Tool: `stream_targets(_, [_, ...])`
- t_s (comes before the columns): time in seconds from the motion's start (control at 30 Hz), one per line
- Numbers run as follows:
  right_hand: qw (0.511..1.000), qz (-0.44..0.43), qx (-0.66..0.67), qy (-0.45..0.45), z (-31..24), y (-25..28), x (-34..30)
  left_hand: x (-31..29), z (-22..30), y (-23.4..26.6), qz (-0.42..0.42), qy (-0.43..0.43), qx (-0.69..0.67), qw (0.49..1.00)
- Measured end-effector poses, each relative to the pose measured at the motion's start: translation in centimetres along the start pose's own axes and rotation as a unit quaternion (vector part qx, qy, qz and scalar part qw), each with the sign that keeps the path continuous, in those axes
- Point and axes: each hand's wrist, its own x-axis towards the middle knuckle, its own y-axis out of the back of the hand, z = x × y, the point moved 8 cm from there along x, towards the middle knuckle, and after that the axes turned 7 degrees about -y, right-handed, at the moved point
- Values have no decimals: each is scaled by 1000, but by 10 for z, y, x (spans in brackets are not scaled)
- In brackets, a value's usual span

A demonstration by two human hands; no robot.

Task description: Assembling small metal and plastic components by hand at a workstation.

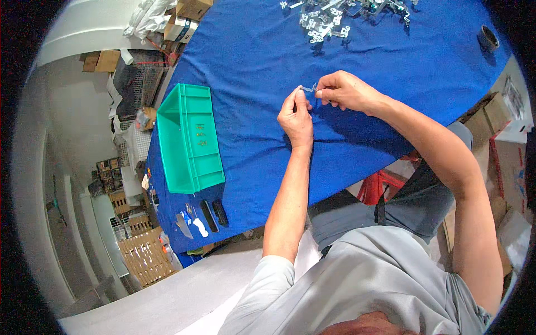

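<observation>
Above the blue cloth [251, 67] my two hands come close together. My left hand [297, 120] is closed, its thumb and forefinger pinching one end of a small, shiny metal piece [307, 89]. At the other end of that piece, my right hand [343, 92] is closed too, with thumb and forefinger pressed together on it. The piece looks like a small metal bracket or clip; its exact shape is too small to make out. A loose heap of similar silvery metal pieces [329, 19] lies on the cloth beyond my hands.
A green plastic crate [209, 173] stands at the left of the table. Dark oblong objects [209, 216] and a white scrap [200, 227] lie near its close end. At the far right sits a round dark container [488, 38]. Cardboard boxes [511, 162] stand beyond the right table edge.
</observation>
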Motion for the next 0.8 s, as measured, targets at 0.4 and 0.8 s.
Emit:
stream_targets(0.4, [1000, 4, -19, 8, -2, 3, 1, 3, -4, 1, -4, -39, 27, 999])
stream_targets(0.8, [1000, 14, -22, 13, 1, 6, -1, 1, 2, 0, 3, -14, 39, 999])
